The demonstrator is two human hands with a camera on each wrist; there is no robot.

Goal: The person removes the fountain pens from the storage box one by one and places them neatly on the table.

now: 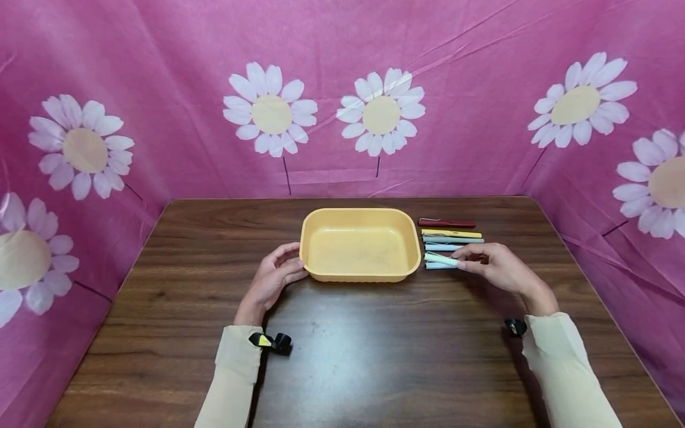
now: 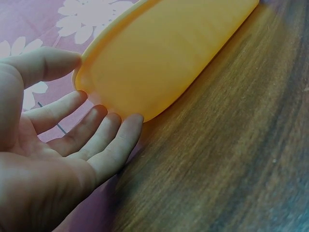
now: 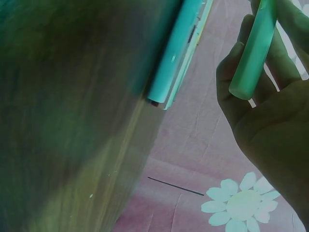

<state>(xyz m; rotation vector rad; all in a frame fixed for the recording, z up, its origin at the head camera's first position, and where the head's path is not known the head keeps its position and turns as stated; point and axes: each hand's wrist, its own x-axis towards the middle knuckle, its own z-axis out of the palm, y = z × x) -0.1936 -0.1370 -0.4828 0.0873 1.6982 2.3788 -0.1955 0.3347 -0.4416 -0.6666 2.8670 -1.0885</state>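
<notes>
A yellow plastic tray (image 1: 361, 277) stands on the table with nothing inside it. The left hand (image 1: 274, 276) touches the tray's left end; in the left wrist view its fingertips (image 2: 137, 118) rest against the outer wall, thumb near the rim. At the tray's right, the right hand (image 1: 495, 267) pinches a light green pen (image 1: 441, 259) between thumb and fingers. In the right wrist view this pen (image 3: 253, 58) is raised off the table. Below it lies a light blue pen (image 1: 440, 266), partly hidden by the hand.
Beyond the held pen lie a dark red pen (image 1: 446, 223), a yellow pen (image 1: 452, 233), a grey-green pen (image 1: 455, 240) and another light blue pen (image 1: 441, 247), roughly parallel. A pink cloth (image 1: 332, 35) with white flowers hangs around the brown wooden table (image 1: 342, 356).
</notes>
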